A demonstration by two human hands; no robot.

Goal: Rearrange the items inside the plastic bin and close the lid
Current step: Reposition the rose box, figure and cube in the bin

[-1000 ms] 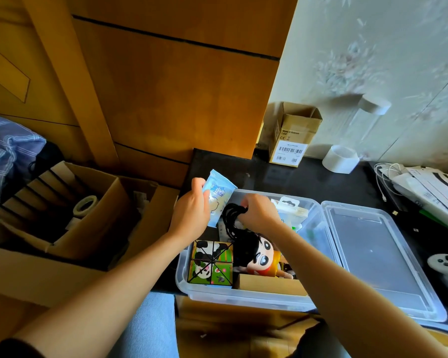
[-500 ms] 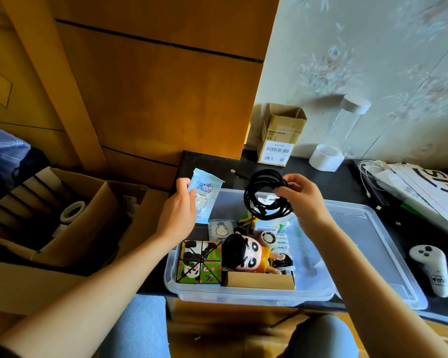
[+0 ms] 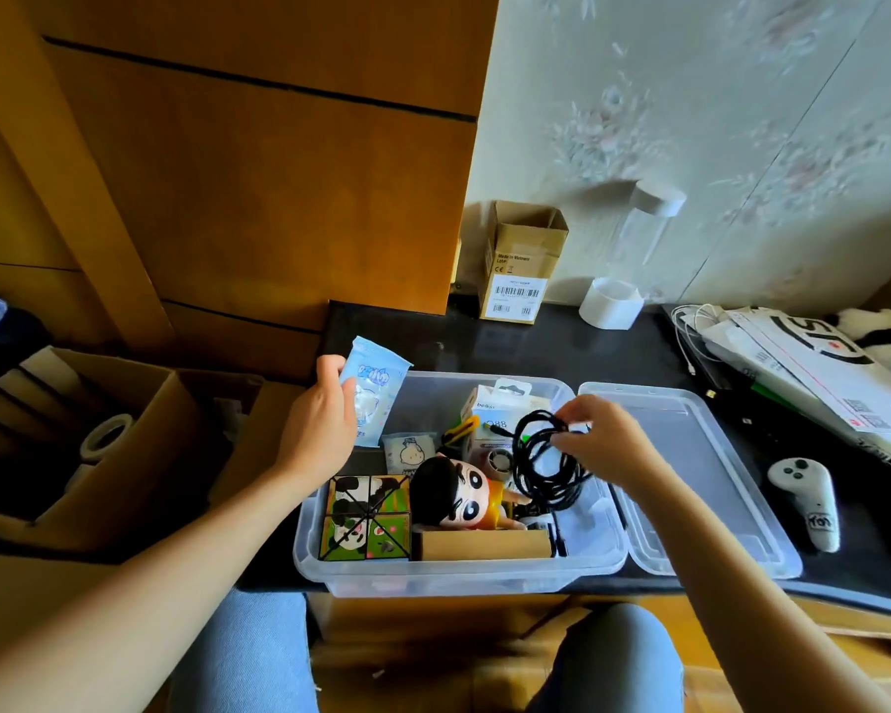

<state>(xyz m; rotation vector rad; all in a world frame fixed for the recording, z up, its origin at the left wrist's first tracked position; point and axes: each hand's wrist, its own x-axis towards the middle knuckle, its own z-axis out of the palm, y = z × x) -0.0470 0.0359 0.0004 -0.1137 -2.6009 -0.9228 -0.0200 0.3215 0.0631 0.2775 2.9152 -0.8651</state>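
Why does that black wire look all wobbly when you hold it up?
The black cable is probably floppy: its loops sag unevenly below the right hand, which pinches just the top. It likely weighs little, since fingertips carry it. Loose loops could snag on the doll below.

Clear plastic bins (image 3: 459, 576): 1
Clear plastic lids (image 3: 690, 486): 1
Small brown cardboard boxes (image 3: 523, 262): 1
Coiled black cables (image 3: 543, 465): 1
Light-blue plastic packets (image 3: 376, 388): 1

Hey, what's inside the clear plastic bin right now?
In the bin: a panda puzzle cube, a black-haired doll, a cardboard box, a small fan and packaged items at the back. The doll and the hanging black cable hide whatever lies beneath them.
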